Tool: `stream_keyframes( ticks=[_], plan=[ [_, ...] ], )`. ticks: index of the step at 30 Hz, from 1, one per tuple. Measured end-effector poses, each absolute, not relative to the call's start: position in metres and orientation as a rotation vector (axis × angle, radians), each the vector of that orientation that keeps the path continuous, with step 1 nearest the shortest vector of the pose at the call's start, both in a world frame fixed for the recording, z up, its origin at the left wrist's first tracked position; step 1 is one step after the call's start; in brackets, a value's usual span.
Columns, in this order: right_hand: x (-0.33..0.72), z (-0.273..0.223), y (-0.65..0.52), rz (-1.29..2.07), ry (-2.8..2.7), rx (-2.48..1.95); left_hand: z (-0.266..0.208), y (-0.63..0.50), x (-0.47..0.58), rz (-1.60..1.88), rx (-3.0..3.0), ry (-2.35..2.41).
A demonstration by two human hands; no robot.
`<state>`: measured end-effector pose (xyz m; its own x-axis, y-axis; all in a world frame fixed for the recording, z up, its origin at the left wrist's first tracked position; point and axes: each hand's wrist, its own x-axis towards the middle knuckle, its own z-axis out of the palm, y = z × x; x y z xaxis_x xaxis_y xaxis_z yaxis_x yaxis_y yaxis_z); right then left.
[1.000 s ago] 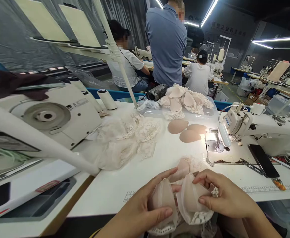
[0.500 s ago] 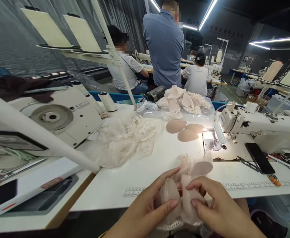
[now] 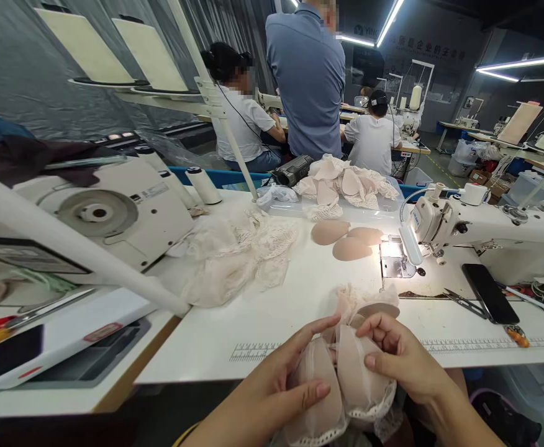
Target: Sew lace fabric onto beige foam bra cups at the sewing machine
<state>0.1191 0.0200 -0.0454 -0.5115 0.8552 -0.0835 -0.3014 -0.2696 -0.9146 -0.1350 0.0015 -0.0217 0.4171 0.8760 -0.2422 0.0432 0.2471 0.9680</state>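
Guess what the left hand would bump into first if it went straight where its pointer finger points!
Probably the crumpled lacy cloth just beyond the left hand, which holds a bra. Depth is hard to judge here, so it might pass over the cloth.

Passage: bare white tabletop [image 3: 309,279], running near to far between lace pile [image 3: 228,261] on left and sewing machine [image 3: 490,226] on right. Near middle taken up by left hand [image 3: 285,379], right hand [image 3: 400,354], lace-trimmed cups [image 3: 317,394] in them. Far end: beige pads [image 3: 330,232], then plastic tray [image 3: 288,210]. Phone [image 3: 490,294], snips [image 3: 466,303] obstruct right; slanted pole [image 3: 90,251] cuts across left.
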Motion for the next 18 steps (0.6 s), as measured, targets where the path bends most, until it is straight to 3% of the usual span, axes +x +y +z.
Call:
stream_keyframes(
  ticks=[18],
  plan=[
    [0.1271,-0.0526,0.0275,1.941,-1.159,-0.703,-0.0198,0.0018,-0.1311,0.650,1.236,0.903]
  ],
)
